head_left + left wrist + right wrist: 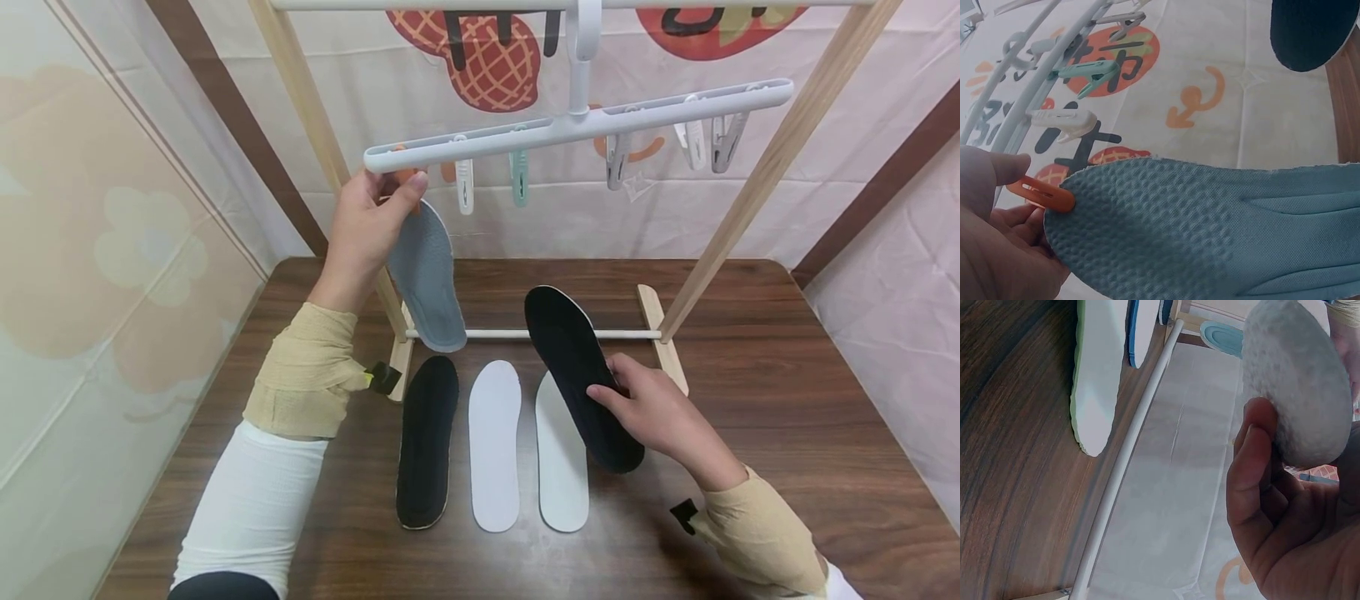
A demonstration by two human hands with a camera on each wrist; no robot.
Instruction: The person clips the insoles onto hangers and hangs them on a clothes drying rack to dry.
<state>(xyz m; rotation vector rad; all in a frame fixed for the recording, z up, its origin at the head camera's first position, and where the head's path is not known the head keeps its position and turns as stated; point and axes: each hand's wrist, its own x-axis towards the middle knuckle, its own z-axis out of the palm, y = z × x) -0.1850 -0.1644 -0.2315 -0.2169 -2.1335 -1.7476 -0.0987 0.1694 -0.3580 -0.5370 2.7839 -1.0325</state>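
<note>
My left hand (367, 223) is up at the left end of the white hanger (577, 125), pinching an orange clip (1044, 194) between thumb and fingers. The clip's tip overlaps the edge of a grey-blue insole (426, 275), which hangs down with its bumpy side showing in the left wrist view. In my right hand (660, 408) is a black insole (573, 367), gripped near its lower end and tilted above the table; its pale underside shows in the right wrist view. Below lie another black insole (427, 442) and two white-faced insoles, one left (495, 446) and one right (558, 467).
A wooden rack (772, 179) with a low white crossbar (495, 334) stands on the brown table (757, 500). Along the hanger are a white clip (465, 185), a green clip (519, 179) and several grey-white ones on the right. Printed cloth (525, 233) hangs behind.
</note>
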